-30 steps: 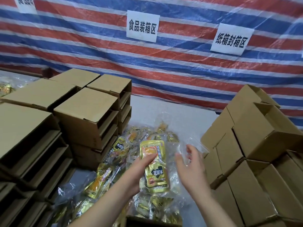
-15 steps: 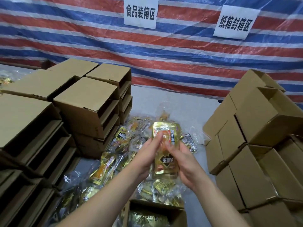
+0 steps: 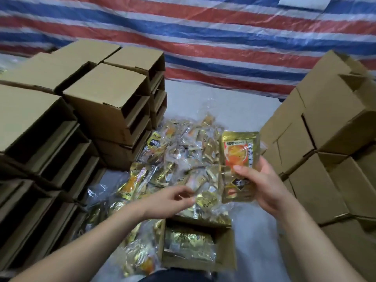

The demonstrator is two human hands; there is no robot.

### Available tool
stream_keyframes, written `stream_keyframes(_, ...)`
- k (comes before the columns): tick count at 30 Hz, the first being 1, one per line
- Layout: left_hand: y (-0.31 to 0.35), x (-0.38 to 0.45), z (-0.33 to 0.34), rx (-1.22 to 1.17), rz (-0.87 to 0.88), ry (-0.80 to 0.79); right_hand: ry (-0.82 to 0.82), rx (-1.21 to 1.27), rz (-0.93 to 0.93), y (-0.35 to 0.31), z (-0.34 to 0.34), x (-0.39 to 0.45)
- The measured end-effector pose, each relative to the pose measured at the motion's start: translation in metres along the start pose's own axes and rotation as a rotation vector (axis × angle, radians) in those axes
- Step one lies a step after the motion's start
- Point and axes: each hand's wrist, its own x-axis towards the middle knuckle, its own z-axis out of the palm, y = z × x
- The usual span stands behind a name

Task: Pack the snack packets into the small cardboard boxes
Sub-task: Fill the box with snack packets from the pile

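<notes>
My right hand (image 3: 264, 188) grips a gold snack packet (image 3: 240, 153) with an orange picture, holding it upright above the pile by its lower half. My left hand (image 3: 173, 200) is lower and to the left, fingers loosely extended toward a small gold packet (image 3: 206, 199) on the pile and holding nothing. A heap of gold snack packets (image 3: 179, 159) in clear wrap covers the white surface. Just below my hands stands a small open cardboard box (image 3: 230, 247) with gold packets inside.
Stacks of open-sided cardboard boxes (image 3: 105, 92) rise on the left. Closed boxes (image 3: 335, 123) are stacked on the right. A red, white and blue striped tarp (image 3: 203, 43) hangs behind. More packets (image 3: 140, 259) lie left of the open box.
My left hand has let go of the gold packet and dropped down-left toward the pile. My right hand now holds the packet alone, further right. The view has tilted down, showing more of the open box.
</notes>
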Motion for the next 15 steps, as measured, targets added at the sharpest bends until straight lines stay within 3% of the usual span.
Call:
stream_keyframes(4,-0.043,-0.01,0.02,0.142,-0.106,-0.049,-0.225,-0.253,0.034,0.008,0.007,-0.014)
stream_keyframes(11,-0.055,-0.007,0.027,-0.138,-0.16,0.096,-0.773,-1.078,-0.003,0.054,0.048,-0.018)
stream_keyframes(15,-0.052,-0.008,0.029,-0.18,-0.141,0.126,-0.943,-1.364,0.16,0.099,0.062,-0.004)
